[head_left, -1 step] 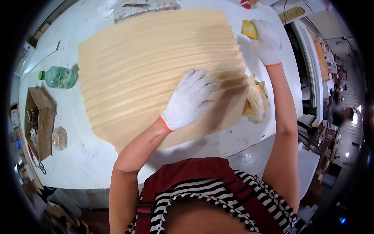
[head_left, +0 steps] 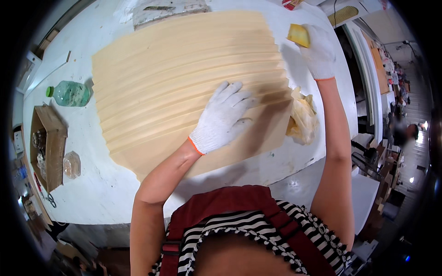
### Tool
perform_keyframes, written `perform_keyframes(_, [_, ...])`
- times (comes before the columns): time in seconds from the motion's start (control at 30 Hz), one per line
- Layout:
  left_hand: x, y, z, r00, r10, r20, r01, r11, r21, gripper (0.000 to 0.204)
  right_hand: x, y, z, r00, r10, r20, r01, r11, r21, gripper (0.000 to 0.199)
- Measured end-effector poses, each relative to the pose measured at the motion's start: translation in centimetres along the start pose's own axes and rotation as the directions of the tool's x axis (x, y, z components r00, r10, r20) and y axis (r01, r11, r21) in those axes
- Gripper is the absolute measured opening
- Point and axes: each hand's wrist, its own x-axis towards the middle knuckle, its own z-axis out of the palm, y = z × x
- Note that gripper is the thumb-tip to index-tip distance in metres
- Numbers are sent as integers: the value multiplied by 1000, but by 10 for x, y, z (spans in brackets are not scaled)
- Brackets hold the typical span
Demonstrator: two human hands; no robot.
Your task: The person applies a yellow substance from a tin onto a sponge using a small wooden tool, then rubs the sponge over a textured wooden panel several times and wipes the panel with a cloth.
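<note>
Thin beige sheets [head_left: 152,83] lie fanned across the white table, each overlapping the one beside it in a row of stepped edges. My left hand [head_left: 223,117], in a white knit glove with an orange cuff, rests flat on the sheets near their lower right part, fingers spread. Beyond the sheets' right edge, my gloved right hand [head_left: 317,51] is closed on a yellow sponge [head_left: 299,35], held at its fingertips above the table. Its fingers are partly hidden behind the glove's back. Just right of the sheets lies a crumpled yellowish plastic bag [head_left: 304,118].
At the left stand a green bottle [head_left: 70,94] on its side and a cardboard box [head_left: 51,147] holding clear wrapped items. A roll of clear tape [head_left: 72,164] and scissors [head_left: 51,199] are nearby. A plastic-wrapped pack [head_left: 170,11] lies at the far edge.
My right hand has shifted slightly to the right with the sponge. My left hand stays in place on the sheets.
</note>
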Motion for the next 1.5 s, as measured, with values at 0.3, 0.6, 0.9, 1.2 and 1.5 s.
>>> perform_keyframes(0.3, [-5,15,-8,992,-122,-32,118,988,-94,52,-133,-79,-72,437,697,568,-222,-529,819,50])
perform_keyframes(0.6, [-40,97,21,894,-439,95,366,591,-719,113,-176,-229,-103,551,452,702,-90,-804,588,66])
perform_keyframes(0.9, [-58,96,-19,649,-758,-58,391,399,-830,60,-208,-176,-89,633,620,463,-558,-49,828,50])
perform_keyframes(1.2, [-61,23,-36,631,-727,-270,459,631,-626,61,-278,-32,17,787,611,88,-594,789,-161,40])
perform_keyframes(1.5, [-67,14,-25,645,-659,-387,440,734,-517,62,-151,-98,-79,901,434,25,-422,859,290,30])
